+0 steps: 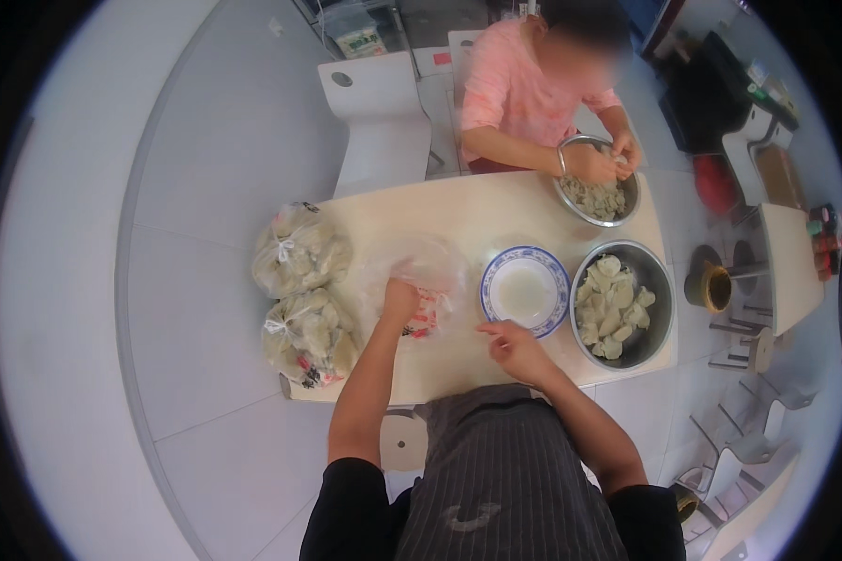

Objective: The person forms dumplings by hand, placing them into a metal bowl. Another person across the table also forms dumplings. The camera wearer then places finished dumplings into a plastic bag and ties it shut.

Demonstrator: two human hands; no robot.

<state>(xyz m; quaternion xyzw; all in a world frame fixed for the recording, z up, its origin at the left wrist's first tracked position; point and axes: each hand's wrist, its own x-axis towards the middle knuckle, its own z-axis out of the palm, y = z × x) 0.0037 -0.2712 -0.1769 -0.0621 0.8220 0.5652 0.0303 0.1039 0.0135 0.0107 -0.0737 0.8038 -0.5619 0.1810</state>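
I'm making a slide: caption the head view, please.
Left hand at a clear plastic bag, right hand near a blue-rimmed plate, a metal bowl of dumplings further right.

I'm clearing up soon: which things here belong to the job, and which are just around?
Likely in use:
- translucent bag at the left hand
- blue-rimmed plate
- nearer steel bowl
- tied bags

Seemingly just around:
- white chair
- side table, right

The left hand (401,301) reaches forward, its grip unclear to see; the left forearm (361,379) extends behind it. To its right, the right hand (519,353) is half curled, one finger (487,328) pointing leftward.
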